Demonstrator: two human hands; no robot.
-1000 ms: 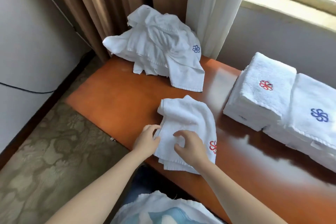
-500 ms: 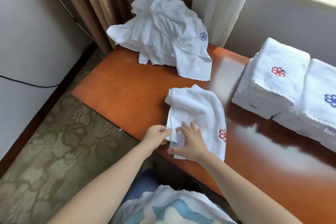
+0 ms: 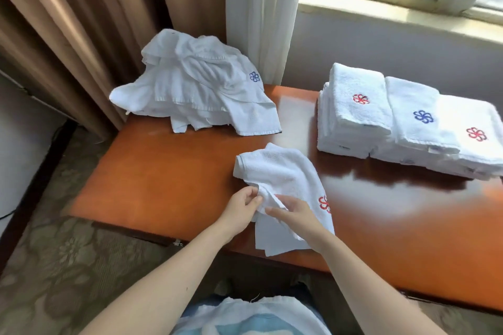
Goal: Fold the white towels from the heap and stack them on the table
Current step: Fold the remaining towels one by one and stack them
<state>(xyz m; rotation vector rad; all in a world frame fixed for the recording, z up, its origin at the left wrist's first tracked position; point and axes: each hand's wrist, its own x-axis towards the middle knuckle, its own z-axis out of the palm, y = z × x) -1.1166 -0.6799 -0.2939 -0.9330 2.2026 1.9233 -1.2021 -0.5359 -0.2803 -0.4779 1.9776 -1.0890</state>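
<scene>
Left hand, right hand on towel

A crumpled heap of white terry towels is being borne at the far left corner of the glossy orange-brown wooden table. Stacks of folded white terry towels are being borne at the far right. A half-folded white terry towel is being supported at the near edge, before and between them.

One heap, one loose towel, three folded towels showing — two hands, one table.
</scene>
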